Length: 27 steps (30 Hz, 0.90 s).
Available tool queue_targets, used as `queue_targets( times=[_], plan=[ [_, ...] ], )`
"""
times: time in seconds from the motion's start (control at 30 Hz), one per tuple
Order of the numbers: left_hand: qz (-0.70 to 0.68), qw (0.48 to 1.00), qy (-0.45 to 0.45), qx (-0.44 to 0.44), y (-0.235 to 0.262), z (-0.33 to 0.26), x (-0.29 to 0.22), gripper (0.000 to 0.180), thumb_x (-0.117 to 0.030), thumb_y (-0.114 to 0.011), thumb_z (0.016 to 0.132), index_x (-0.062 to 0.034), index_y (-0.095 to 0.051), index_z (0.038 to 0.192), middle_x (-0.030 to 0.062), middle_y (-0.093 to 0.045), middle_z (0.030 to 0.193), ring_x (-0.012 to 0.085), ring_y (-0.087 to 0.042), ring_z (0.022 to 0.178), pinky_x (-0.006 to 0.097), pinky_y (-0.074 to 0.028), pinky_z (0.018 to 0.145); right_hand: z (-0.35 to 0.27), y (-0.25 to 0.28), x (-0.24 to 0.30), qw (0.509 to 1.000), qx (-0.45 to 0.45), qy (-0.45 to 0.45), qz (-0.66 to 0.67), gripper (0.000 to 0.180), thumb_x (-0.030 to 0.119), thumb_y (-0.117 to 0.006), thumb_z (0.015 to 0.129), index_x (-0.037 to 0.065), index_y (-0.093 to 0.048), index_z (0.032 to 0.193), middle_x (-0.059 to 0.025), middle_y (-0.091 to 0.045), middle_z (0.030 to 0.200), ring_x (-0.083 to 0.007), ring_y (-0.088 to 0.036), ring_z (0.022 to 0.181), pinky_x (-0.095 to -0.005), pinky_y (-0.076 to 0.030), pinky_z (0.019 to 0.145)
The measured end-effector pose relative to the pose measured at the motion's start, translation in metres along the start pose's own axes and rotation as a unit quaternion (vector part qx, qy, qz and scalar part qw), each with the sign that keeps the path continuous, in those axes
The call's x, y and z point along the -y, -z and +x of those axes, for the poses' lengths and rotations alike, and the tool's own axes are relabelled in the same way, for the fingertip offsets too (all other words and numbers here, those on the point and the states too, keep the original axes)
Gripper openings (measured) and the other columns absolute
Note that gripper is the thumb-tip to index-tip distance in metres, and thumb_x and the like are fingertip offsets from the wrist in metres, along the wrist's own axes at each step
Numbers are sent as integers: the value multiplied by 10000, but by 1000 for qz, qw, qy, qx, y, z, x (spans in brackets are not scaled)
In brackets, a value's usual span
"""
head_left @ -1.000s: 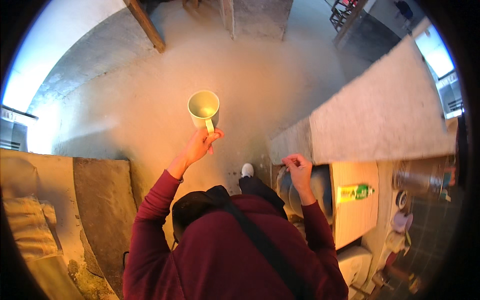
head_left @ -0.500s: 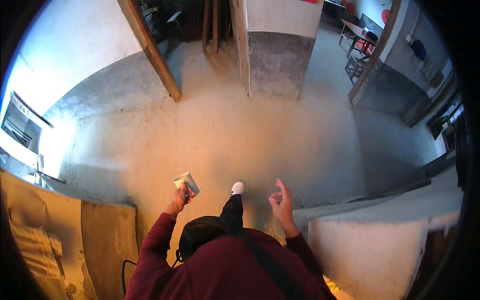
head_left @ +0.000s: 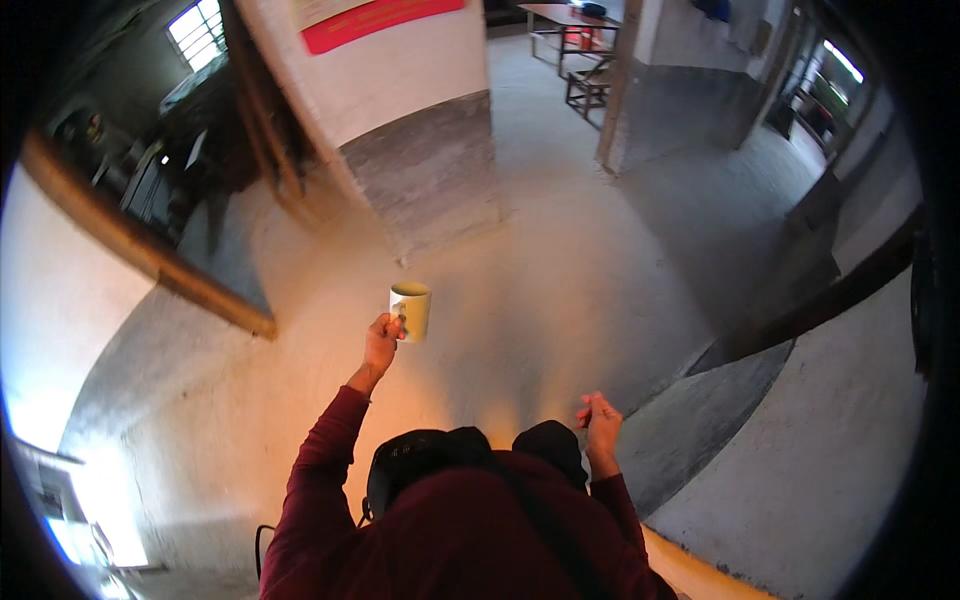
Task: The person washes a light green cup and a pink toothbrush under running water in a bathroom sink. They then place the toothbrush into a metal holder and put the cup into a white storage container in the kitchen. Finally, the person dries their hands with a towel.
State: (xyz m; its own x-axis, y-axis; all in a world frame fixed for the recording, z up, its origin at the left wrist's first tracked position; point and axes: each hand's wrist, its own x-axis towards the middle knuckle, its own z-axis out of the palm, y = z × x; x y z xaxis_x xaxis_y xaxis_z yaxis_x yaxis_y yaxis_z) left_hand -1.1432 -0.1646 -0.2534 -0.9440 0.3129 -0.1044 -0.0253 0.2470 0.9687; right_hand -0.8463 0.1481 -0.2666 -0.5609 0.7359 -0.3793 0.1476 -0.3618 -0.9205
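A pale cream mug (head_left: 411,313) is held upright by its handle, out in front of me over the floor. My left hand (head_left: 383,340) is closed around that handle, on the mug's left side. The mug's dark opening shows, but what lies inside cannot be made out. Lower and to the right, my right hand (head_left: 600,420) hangs over the floor with its fingers curled in and nothing visible in them. It touches nothing.
Wooden doorframes stand at the left (head_left: 150,255) and right (head_left: 618,100), with a grey-and-white wall pillar (head_left: 420,150) between. Through the right opening are a table (head_left: 565,18) and a wooden stool (head_left: 590,88). A low pale wall (head_left: 800,450) curves along my right.
My view has swung right and moved forward. The left hand has raised the mug farther ahead and turned it from tilted to upright. My right hand's fingers have curled in from spread.
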Motion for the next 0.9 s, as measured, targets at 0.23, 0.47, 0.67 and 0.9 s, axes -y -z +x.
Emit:
queue_targets(
  times=[0.23, 0.47, 0.67, 0.9],
  plan=[
    [55, 990, -130, 2, -82, 149, 7, 203, -216, -488, 914, -50, -604, 908, -10, -573, 660, 88, -489, 576, 257, -383, 530, 132, -23, 5, 998, -32, 19, 56, 268, 181, -486, 923, 4, -546, 1115, -95, -623, 734, -109, -517, 477, -239, -455, 445],
    [625, 728, 147, 241, -45, 233, 174, 432, -496, -581, 739, -111, -662, 917, 177, -643, 865, 330, -626, 849, 455, -487, 741, 328, -28, 85, 1000, 5, -2, 3, 259, 195, -472, 926, 2, -567, 1072, -90, -629, 768, -102, -527, 484, -245, -466, 453],
    [452, 817, 279, 223, -98, 264, 177, 219, -218, -702, 594, -44, -686, 725, 185, -655, 787, 299, -652, 754, 406, -503, 667, 471, -35, 155, 1000, -9, -7, -27, 269, 220, -475, 924, -1, -582, 1033, -83, -633, 758, -96, -528, 483, -244, -468, 456],
    [338, 845, 294, 294, -204, 426, 151, 221, -221, -695, 615, -39, -685, 739, 169, -655, 787, 282, -644, 746, 399, -500, 667, 631, -119, 215, 998, 50, -14, -39, 275, 231, -480, 924, -7, -599, 994, -78, -634, 750, -93, -545, 509, -241, -483, 474]
  ],
)
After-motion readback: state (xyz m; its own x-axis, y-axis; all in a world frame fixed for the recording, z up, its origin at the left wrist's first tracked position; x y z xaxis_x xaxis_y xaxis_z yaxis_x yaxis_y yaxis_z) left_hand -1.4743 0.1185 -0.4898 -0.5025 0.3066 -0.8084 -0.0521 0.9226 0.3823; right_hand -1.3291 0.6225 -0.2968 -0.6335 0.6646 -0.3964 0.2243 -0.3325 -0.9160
